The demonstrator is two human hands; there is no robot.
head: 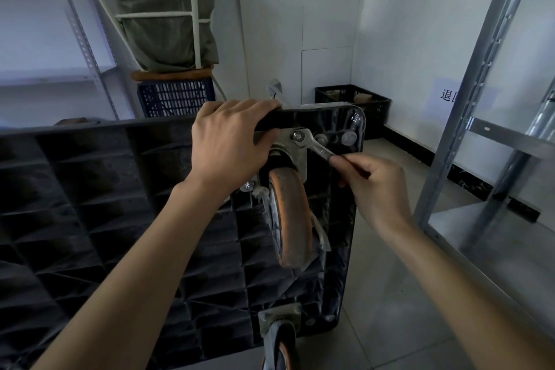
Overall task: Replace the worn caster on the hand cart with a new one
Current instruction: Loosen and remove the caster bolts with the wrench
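The black ribbed plastic hand cart (120, 189) stands tipped on its side on the floor, underside facing us. The left hand (228, 147) curls over its top edge, gripping it. The right hand (375, 186) pinches a steel spanner (315, 147) seated on a nut (298, 136) of the worn orange-wheeled caster (288, 216).

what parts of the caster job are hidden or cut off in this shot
Head view only:
- The caster plate: its left half, and any bolts there, lie behind the left hand.
- The wrench: the handle end is buried in the right hand.
- The second caster: its wheel is cut off by the bottom edge.
- The wall sign: its text is cut off by the shelf upright.
- No new caster shows in frame.
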